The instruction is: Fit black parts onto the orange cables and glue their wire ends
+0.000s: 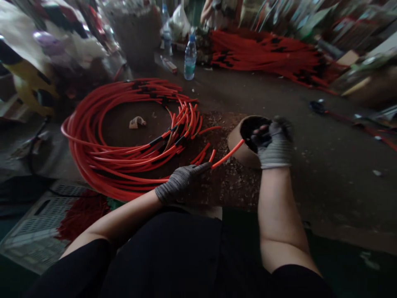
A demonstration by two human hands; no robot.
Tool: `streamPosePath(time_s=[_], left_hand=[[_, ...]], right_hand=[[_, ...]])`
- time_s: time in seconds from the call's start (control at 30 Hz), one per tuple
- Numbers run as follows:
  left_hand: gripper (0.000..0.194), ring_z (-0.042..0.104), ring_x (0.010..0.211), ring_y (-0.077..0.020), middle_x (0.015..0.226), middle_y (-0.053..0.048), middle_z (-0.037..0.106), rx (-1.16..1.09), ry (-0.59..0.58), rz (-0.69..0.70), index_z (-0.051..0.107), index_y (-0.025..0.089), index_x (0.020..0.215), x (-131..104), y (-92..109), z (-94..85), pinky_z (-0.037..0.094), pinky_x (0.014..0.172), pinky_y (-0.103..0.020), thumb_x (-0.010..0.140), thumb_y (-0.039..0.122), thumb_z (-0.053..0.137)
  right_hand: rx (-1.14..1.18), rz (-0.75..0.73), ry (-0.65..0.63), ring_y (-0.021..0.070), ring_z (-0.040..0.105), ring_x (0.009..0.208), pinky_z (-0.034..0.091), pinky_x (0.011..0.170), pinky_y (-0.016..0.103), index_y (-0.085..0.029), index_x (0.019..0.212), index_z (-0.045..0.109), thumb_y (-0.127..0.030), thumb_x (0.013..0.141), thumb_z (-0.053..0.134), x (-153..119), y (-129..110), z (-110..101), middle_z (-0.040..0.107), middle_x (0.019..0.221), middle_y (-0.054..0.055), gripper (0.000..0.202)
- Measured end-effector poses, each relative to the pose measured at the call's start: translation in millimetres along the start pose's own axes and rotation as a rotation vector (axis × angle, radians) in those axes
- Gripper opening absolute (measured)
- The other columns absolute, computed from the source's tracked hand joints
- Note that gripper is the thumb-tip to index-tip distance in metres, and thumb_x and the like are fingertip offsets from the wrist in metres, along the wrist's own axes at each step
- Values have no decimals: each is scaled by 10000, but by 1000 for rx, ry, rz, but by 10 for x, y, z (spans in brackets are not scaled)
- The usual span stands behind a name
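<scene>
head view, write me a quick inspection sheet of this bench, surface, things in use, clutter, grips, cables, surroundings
Surface: dark bench, debris around the tan container.
Things in use: red coil, red strand, open-mouthed tan container.
Clutter: bottle, crumpled scrap inside the red coil.
Grips: gloved left hand closed on the red strand; gloved right hand at the tan container's mouth, hold unclear.
Cables: black cord at left.
Surroundings: crate lower left, red bundle farther back, another person beyond.

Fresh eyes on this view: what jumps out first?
Probably the big coil of red cables, left of centre on the table. Next, the gloved left hand holding a red strand, and the gloved right hand at the mouth of a round container. Farther back, a red heap lies right of a clear bottle.
</scene>
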State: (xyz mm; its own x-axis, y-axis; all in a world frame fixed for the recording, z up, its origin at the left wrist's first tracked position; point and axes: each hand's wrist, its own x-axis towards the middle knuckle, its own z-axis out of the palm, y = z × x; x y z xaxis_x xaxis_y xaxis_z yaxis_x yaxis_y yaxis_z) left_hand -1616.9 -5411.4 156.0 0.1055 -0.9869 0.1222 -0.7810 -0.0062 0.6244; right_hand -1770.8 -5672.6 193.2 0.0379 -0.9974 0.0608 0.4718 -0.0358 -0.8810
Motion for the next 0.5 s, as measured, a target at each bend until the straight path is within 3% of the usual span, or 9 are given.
streamPosePath(time_s=[0.07, 0.13, 0.23, 0.3, 0.4, 0.5], left_hand=[[529, 733, 986, -215, 1118, -64, 758, -5, 13, 5, 527, 259, 1466, 43, 31, 6, 572, 881, -299, 939, 233, 555], [538, 740, 981, -220, 1102, -64, 769, -29, 13, 17, 538, 250, 1461, 44, 33, -5, 575, 876, -298, 925, 240, 583], [461, 749, 975, -222, 1090, -69, 784, -132, 67, 19, 618, 218, 1385, 13, 4, -1, 590, 881, -303, 927, 253, 588], [382, 751, 1001, -224, 1123, -88, 781, -240, 190, 26, 678, 184, 1302, 6, -16, 7, 603, 903, -319, 948, 263, 558], [340, 742, 1053, -222, 1163, -115, 769, -351, 417, 45, 715, 145, 1215, 35, -36, 7, 604, 956, -344, 974, 282, 518], [307, 750, 1005, -211, 1104, -106, 784, -330, 472, 39, 735, 145, 1153, 72, -50, 7, 607, 924, -326, 957, 290, 548]], right_hand=[[97, 114, -49, 103, 620, 570, 547, 536, 227, -237, 834, 538, -372, 721, 771, -165, 36, 140, 608, 650, -72, 293], [159, 184, -86, 74, 599, 544, 553, 539, 201, -223, 788, 515, -367, 679, 825, -285, 48, 231, 587, 619, -92, 358], [110, 182, -274, 62, 568, 498, 500, 458, 169, -229, 838, 554, -328, 627, 875, -380, 1, 260, 608, 631, -99, 397], [5, 135, -350, 71, 548, 455, 461, 403, 174, -233, 856, 575, -302, 590, 890, -415, -23, 247, 609, 613, -100, 418], [-59, 197, -295, 76, 538, 437, 457, 400, 179, -234, 829, 566, -273, 544, 892, -513, 44, 259, 581, 561, -115, 435], [54, 306, -188, 76, 557, 478, 478, 445, 176, -240, 810, 509, -379, 526, 909, -703, 188, 310, 557, 545, -126, 510]])
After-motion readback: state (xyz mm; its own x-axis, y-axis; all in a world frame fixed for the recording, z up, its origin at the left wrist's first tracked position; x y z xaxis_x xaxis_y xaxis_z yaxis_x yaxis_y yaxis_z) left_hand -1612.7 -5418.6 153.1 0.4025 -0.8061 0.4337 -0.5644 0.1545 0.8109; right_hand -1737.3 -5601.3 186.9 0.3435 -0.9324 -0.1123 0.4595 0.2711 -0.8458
